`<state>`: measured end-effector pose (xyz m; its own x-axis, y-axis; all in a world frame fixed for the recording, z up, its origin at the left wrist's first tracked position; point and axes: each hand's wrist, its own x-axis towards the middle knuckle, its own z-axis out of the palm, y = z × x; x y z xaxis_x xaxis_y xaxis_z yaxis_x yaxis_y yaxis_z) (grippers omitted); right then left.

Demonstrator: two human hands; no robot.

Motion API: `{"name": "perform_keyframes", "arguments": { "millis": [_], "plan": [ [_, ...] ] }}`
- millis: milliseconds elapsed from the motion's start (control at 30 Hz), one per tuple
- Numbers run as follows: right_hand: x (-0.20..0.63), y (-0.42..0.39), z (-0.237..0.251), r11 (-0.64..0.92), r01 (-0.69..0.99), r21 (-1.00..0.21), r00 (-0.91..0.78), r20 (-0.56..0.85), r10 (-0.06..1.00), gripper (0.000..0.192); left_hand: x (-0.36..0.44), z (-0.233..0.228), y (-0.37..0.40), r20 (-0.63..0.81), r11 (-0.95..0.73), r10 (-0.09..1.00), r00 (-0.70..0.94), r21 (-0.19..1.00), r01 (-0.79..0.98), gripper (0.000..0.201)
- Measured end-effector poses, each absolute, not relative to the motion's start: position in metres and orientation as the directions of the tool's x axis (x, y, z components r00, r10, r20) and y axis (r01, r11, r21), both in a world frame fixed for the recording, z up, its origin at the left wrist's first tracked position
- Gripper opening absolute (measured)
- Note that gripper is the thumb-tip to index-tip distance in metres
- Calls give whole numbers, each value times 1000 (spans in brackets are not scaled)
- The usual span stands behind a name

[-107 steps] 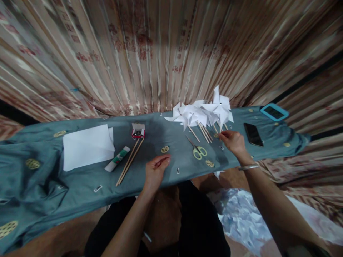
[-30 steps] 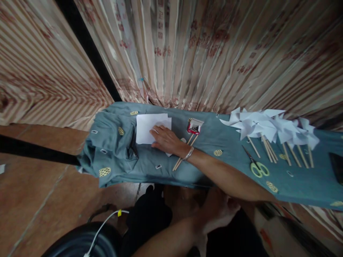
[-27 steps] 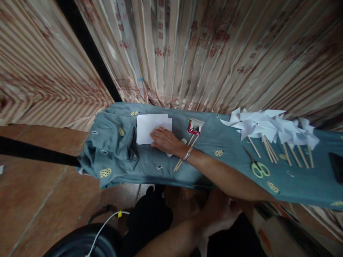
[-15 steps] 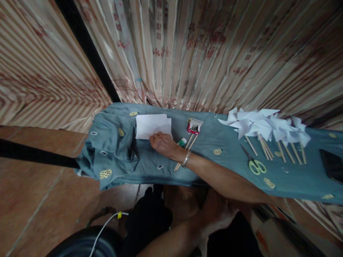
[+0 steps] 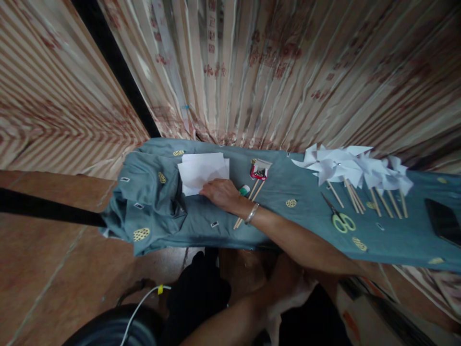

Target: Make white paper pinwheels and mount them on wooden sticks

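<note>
Currently the right hand (image 5: 220,192) reaches across the body to the paper (image 5: 201,170) at the left part of the counter (image 5: 295,230), which is covered in teal cloth. Its fingers (image 5: 207,191) lie flat and close together on the near edge of the top sheet, which sits skewed on the stack below; whether they pinch the sheet I cannot tell. A bangle (image 5: 251,214) is on that wrist. The left hand (image 5: 288,288) rests low at the lap, below the counter edge, fingers not readable. Just right of the hand: glue stick (image 5: 244,190), sticks (image 5: 248,204), small red box (image 5: 260,169). Further right: scissors (image 5: 338,217), white pinwheels (image 5: 355,168), phone (image 5: 442,222).
</note>
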<state>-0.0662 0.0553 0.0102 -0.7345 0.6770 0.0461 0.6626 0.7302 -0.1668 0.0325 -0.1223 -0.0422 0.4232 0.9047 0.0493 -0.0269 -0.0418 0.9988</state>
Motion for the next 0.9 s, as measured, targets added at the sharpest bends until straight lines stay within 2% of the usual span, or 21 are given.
{"name": "perform_keyframes", "arguments": {
  "millis": [33,100,167,233,267,333,400,433,500,567,633,700,800,900],
  "plan": [
    [-63,58,12,677,681,-280,-684,89,724,33,31,-41,-122,36,-31,902,430,999,-18,14],
    [-51,65,19,473,622,-624,-491,159,856,36,28,-40,-121,14,-17,890,455,1000,4,11],
    [-31,72,28,185,341,-922,-249,101,963,44,24,-39,-118,-1,-21,874,487,999,40,14],
    [-2,75,39,110,238,-965,-150,75,986,44,19,-35,-113,10,-54,869,495,996,76,14],
    [15,74,45,50,95,-994,-74,43,996,40,16,-31,-111,5,-58,879,477,994,98,15],
    [50,64,58,42,-44,-998,46,40,998,33,8,-22,-107,-1,-53,896,445,993,108,15],
    [83,44,72,169,22,-985,178,170,969,25,-2,-11,-105,-7,-44,909,418,993,112,16],
    [97,31,78,245,117,-962,230,266,936,21,-7,-7,-104,6,-56,916,402,992,112,17],
    [119,3,85,332,403,-853,213,441,872,15,-19,-1,-101,65,-109,938,341,988,113,18],
    [133,-25,83,382,664,-643,91,576,812,13,-32,0,-97,191,-238,944,268,959,155,16],
    [141,-48,68,465,752,-468,-154,561,814,18,-43,-2,-92,329,-375,923,199,885,276,24],
    [147,-66,46,525,746,-410,-292,507,811,24,-51,-5,-87,426,-454,889,167,772,446,40],
    [156,-85,14,519,735,-437,-328,441,836,25,-56,-12,-83,488,-510,843,227,589,627,53],
    [170,-97,-4,539,684,-492,-369,404,837,25,-54,-19,-82,456,-550,820,346,459,698,46]
  ]
}}
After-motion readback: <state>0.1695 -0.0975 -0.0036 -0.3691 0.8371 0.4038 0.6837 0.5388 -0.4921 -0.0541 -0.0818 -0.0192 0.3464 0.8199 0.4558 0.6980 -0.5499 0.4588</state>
